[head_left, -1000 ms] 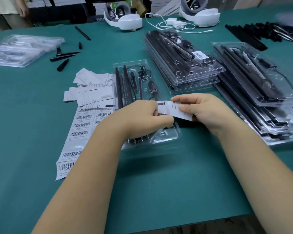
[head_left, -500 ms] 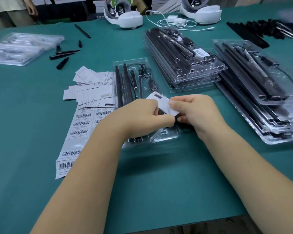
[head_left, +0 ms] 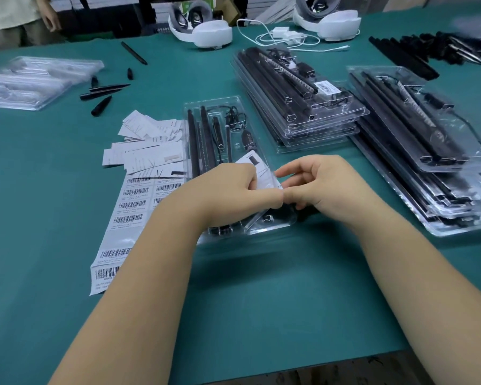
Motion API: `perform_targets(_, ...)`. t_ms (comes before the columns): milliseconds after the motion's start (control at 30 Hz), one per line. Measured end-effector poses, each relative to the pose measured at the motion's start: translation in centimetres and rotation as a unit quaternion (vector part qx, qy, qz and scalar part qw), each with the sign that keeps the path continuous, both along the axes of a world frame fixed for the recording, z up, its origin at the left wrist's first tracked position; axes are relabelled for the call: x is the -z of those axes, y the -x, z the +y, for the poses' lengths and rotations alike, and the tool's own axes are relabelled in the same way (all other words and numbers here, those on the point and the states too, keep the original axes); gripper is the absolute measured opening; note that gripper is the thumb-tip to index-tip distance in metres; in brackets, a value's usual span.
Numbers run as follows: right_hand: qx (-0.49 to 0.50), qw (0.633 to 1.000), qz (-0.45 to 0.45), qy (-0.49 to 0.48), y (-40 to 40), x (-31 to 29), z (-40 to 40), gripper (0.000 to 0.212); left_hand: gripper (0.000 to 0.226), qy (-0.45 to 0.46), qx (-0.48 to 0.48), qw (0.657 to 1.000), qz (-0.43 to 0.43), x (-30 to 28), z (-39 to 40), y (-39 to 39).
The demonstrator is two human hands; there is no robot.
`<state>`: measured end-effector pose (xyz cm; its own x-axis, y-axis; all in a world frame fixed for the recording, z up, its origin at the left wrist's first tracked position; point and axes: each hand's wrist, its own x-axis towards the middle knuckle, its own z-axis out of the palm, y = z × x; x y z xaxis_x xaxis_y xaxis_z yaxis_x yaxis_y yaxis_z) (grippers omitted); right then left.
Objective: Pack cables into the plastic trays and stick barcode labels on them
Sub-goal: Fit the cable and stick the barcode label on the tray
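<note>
Both forearms are reaching over the green bench (head_left: 261, 301); the left hand (head_left: 228, 193) is pinching a small white card (head_left: 258, 173) over the near end of a clear plastic tray (head_left: 264, 223), while the right hand (head_left: 325, 184) is hovering just beside it with fingers loosely curled, grasping nothing; black cables (head_left: 206, 140) are lying in that tray; a barcode label sheet (head_left: 128, 212) is lying flat to its left, with loose white slips (head_left: 147, 145) beyond it; two stacks of packed trays (head_left: 303, 107) are sitting to the right; white headsets (head_left: 206, 31) are resting at the far edge.
</note>
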<state>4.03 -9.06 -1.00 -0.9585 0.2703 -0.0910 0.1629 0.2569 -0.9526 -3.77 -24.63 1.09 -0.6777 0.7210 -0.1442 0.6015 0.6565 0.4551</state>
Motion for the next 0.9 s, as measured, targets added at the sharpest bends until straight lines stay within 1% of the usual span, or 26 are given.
perform_targets(100,0.034,0.998,-0.021,-0.041,0.3,0.34,-0.43,0.015,0.052,0.005,-0.006,1.0,0.006,0.18,0.07,-0.23)
perform_targets(167,0.052,0.997,-0.032,-0.037,0.54,0.55,-0.55,0.009,0.046,0.006,-0.01,1.0,0.02,0.4,0.22,-0.42)
perform_targets(300,0.111,0.992,-0.016,0.058,0.57,0.5,-0.31,0.007,0.046,-0.008,-0.012,1.0,0.018,0.29,0.26,-0.42)
perform_targets(367,0.128,0.989,0.001,0.081,0.48,0.56,-0.38,0.009,0.046,-0.008,-0.011,1.0,0.015,0.22,0.22,-0.41)
perform_targets(500,0.116,0.987,0.003,0.107,0.58,0.71,-1.0,0.008,0.05,-0.005,-0.014,1.0,0.023,0.33,0.28,-0.54)
perform_targets(600,0.107,0.981,-0.017,0.159,0.64,0.54,-0.78,0.005,0.053,-0.008,-0.018,1.0,0.019,0.22,0.27,-0.52)
perform_targets(667,0.09,0.98,-0.032,0.176,0.53,0.43,-0.46,0.011,0.053,-0.006,-0.018,1.0,0.02,0.24,0.3,-0.56)
perform_targets(733,0.071,0.981,-0.039,0.174,0.34,0.36,-0.33,0.016,0.053,-0.006,-0.018,1.0,0.021,0.32,0.24,-0.57)
perform_targets(800,0.064,0.984,-0.039,0.163,0.2,0.3,-0.44,0.017,0.055,-0.012,-0.019,1.0,0.015,0.3,0.05,-0.46)
perform_targets(900,0.068,0.99,-0.024,0.123,0.09,0.23,-1.01,0.018,0.061,-0.03,-0.016,0.999,-0.004,0.08,-0.24,-0.26)
